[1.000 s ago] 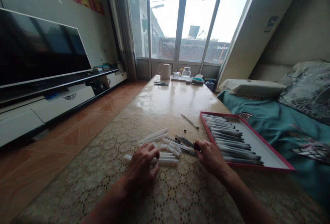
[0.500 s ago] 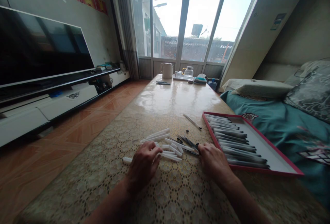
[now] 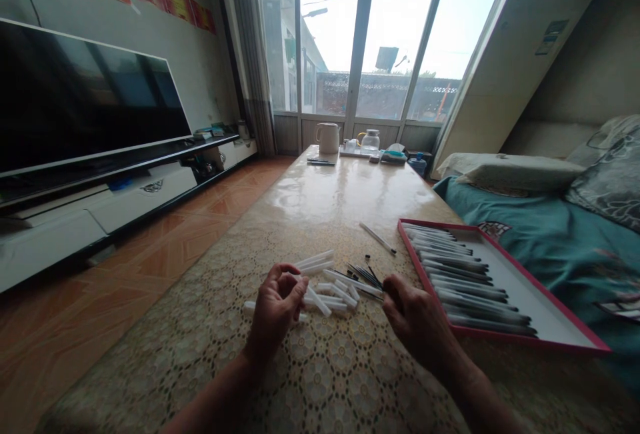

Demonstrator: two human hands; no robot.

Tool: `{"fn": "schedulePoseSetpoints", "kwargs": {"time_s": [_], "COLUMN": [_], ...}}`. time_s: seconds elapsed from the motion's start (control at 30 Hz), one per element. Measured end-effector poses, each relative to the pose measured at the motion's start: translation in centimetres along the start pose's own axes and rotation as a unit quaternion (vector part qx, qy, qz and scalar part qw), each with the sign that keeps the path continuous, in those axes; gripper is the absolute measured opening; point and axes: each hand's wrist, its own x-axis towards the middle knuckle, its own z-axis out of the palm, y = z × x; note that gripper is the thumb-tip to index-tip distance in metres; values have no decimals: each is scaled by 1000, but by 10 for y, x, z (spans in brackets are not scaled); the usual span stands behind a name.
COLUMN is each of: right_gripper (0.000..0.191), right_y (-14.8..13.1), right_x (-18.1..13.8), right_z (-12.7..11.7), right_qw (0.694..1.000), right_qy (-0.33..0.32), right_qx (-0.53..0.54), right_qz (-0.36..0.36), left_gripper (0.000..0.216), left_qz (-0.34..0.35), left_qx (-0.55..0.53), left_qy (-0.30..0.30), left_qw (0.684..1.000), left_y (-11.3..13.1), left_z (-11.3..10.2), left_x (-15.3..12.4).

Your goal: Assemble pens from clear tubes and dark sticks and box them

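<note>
My left hand (image 3: pixel 276 311) is raised a little above the table, its fingers pinched round a white pen tube (image 3: pixel 315 299) that sticks out to the right. My right hand (image 3: pixel 417 319) is curled, its fingertips closed on a thin black refill (image 3: pixel 371 293) at the edge of the pile. Between the hands lies a heap of white pen tubes (image 3: pixel 333 287) and a small fan of black refills (image 3: pixel 367 275). A red-rimmed tray (image 3: pixel 545 327) with several finished pens in a row lies to the right.
A lone pen (image 3: pixel 377 238) and a small black cap (image 3: pixel 367 258) lie beyond the pile. A white jug (image 3: pixel 328 138) and a glass pot (image 3: pixel 370 142) stand at the table's far end. A TV (image 3: pixel 85 104) is left, a teal sofa (image 3: pixel 550 241) right.
My left hand lifted off the pile with one white tube in its fingers. My right hand drew back slightly from the refills, holding one. The camera shifted a little.
</note>
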Motion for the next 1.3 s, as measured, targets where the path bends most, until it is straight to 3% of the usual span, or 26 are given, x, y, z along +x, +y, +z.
{"fn": "schedulePoseSetpoints", "kwargs": {"time_s": [0.1,0.23,0.37,0.53,0.77,1.07,1.3], "right_gripper": [10,10,8,7,8,8,12], "right_y": [-18,-33,-35,-36,-36,-36,-34], "right_x": [-3,-8,-11,-12,-11,-11,-10], "right_z": [3,10,12,12,15,15,21], "right_qw": [996,992,989,988,989,987,985], "right_qy": [19,28,45,50,37,32,30], "right_qx": [90,121,128,133,132,142,152], "right_qz": [-4,-36,-56,-62,-59,-61,-70], "left_gripper": [35,68,55,36,44,34,38], "left_qz": [9,-9,-62,-94,-76,-93,-89], "left_qx": [-35,-81,-158,-203,-200,-209,-221], "left_qy": [41,106,133,119,82,110,51], "left_qw": [998,991,977,968,973,967,970], "left_y": [1,6,10,11,9,9,4], "left_z": [-2,-2,-2,-4,-2,-3,-1], "left_x": [4,3,5,7,4,5,2]}}
